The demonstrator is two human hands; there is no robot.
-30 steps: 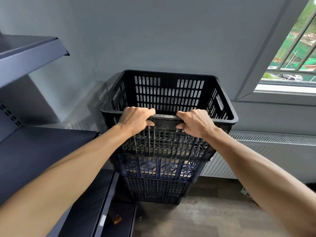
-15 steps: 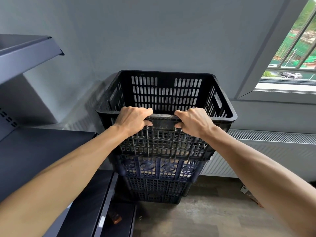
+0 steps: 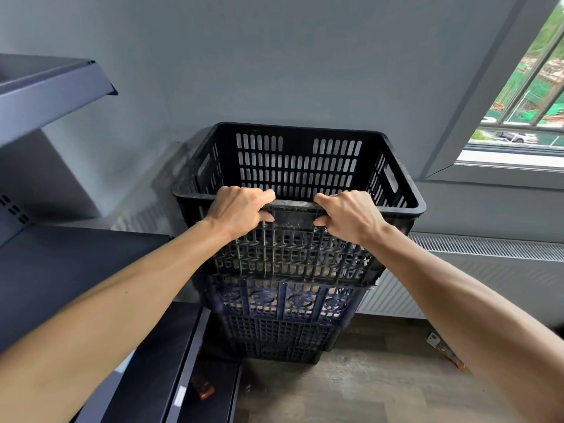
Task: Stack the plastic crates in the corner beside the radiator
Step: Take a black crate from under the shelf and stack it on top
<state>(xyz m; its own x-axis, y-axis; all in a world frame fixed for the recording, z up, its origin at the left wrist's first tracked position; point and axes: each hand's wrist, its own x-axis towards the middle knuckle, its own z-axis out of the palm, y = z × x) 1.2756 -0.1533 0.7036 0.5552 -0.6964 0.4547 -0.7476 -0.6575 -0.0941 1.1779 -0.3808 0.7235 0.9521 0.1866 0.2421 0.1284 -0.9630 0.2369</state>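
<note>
A black slotted plastic crate (image 3: pixel 297 166) sits on top of a stack in the corner, empty inside. Under it is a dark blue crate (image 3: pixel 283 300) with round patterns, and below that another black crate (image 3: pixel 274 340) resting on the floor. My left hand (image 3: pixel 241 210) and my right hand (image 3: pixel 348 216) both grip the near rim of the top crate, fingers curled over the edge, a hand's width apart. The white radiator (image 3: pixel 476 270) runs along the wall just right of the stack.
Dark metal shelves (image 3: pixel 55 87) stand at the left, with a lower shelf (image 3: pixel 76 270) close to the stack. A window (image 3: pixel 525 96) is at the upper right. A small orange-brown object (image 3: pixel 203 389) lies on the bottom shelf; a scrap (image 3: pixel 442 349) lies on the wooden floor.
The top crate and both hands have shifted only slightly, a little down and left in view. The grip on the rim is unchanged.
</note>
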